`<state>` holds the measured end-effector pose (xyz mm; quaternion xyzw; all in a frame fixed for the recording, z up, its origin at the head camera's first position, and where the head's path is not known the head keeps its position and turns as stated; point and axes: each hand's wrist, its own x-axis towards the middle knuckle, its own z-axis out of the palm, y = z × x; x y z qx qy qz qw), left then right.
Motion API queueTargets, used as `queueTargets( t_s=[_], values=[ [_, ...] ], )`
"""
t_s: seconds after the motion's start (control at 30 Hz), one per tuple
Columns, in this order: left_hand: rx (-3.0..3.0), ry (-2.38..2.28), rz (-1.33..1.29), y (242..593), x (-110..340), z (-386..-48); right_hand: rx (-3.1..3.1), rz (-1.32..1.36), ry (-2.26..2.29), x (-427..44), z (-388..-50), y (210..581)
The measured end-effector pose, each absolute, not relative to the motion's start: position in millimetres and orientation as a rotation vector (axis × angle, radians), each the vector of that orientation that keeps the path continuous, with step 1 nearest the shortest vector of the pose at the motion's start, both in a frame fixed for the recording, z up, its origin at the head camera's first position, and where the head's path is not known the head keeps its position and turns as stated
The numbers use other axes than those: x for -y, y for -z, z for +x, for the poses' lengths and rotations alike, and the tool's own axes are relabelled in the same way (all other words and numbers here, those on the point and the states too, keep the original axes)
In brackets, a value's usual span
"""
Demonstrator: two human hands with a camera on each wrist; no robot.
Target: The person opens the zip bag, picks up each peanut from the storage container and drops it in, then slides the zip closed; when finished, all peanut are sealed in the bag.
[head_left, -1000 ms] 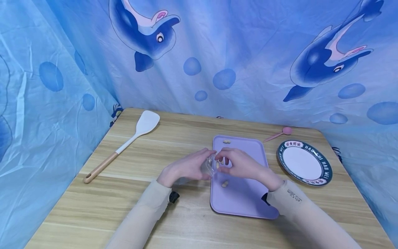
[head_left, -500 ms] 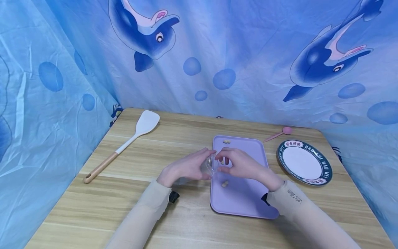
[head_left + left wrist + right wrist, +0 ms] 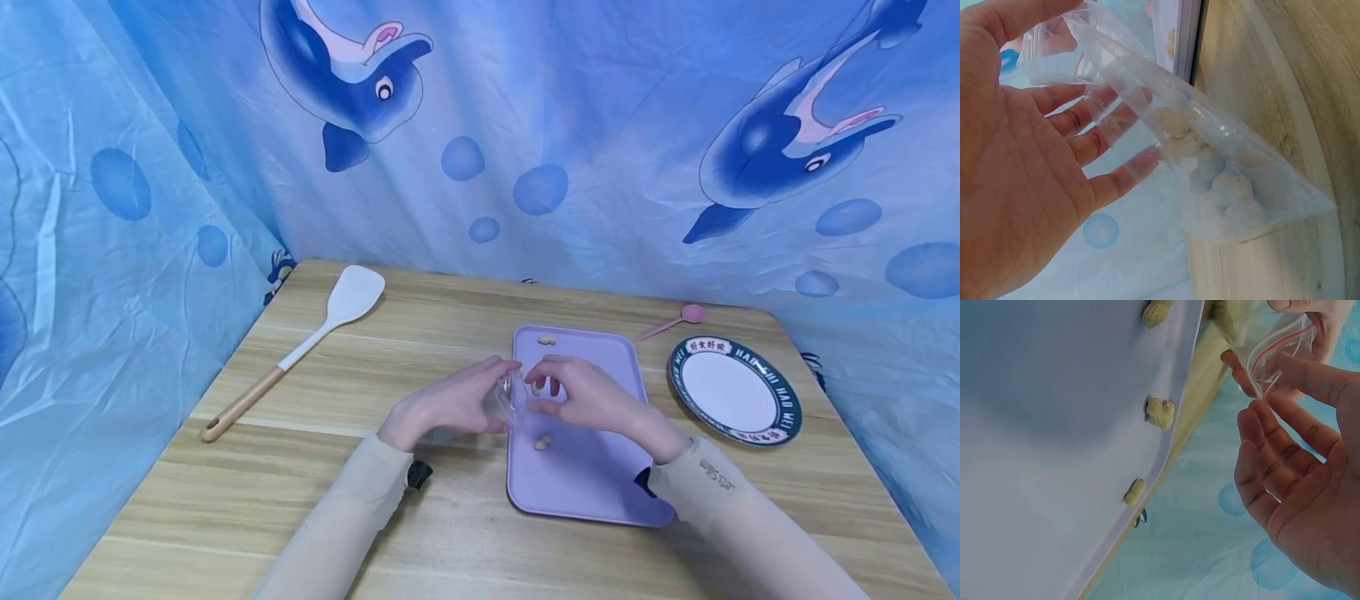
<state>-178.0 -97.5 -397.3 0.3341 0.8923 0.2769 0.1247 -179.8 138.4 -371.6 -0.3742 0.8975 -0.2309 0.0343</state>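
Observation:
My left hand (image 3: 453, 402) holds a clear zip bag (image 3: 1275, 187), its thumb and fingers spread around the mouth. Several peanuts (image 3: 1180, 145) lie at the bottom of the bag. The right hand (image 3: 592, 402) is at the bag's mouth, thumb and fingers loosely bent and apart; no peanut shows between them. In the right wrist view its thumb overlaps the red zip line, and whether it touches the plastic is unclear. On the purple tray (image 3: 592, 492) below lie a far peanut (image 3: 547, 341), a near peanut (image 3: 542, 443) and a middle peanut (image 3: 1160, 414).
A white spatula (image 3: 356, 293) with a wooden handle lies on the table's left side. Right of the tray are a green-rimmed plate (image 3: 731, 392) and a pink spoon (image 3: 692, 314). A blue dolphin curtain (image 3: 600, 100) hangs behind the wooden table (image 3: 435, 533).
A peanut seen by the right fingertips at the bag mouth a second ago is no longer visible there. The right hand has since shifted slightly right; the left hand stays put.

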Motion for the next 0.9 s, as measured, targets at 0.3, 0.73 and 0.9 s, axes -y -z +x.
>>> queueTargets(
  t_s=[0.3, 0.73, 0.9],
  values=[
    [-2.581, -0.844, 0.959, 394.7, 99.0, -178.0, -2.805, -1.079, 0.643, -148.2, -179.2, 376.9],
    [-2.587, -0.835, 0.946, 396.2, 98.5, -178.2, -2.662, -1.101, 0.639, -155.8, -174.2, 394.4],
    [-2.588, -0.842, 0.957, 395.8, 98.5, -177.9, -2.61, -1.162, 0.661, -158.0, -174.1, 404.2]
  ],
)
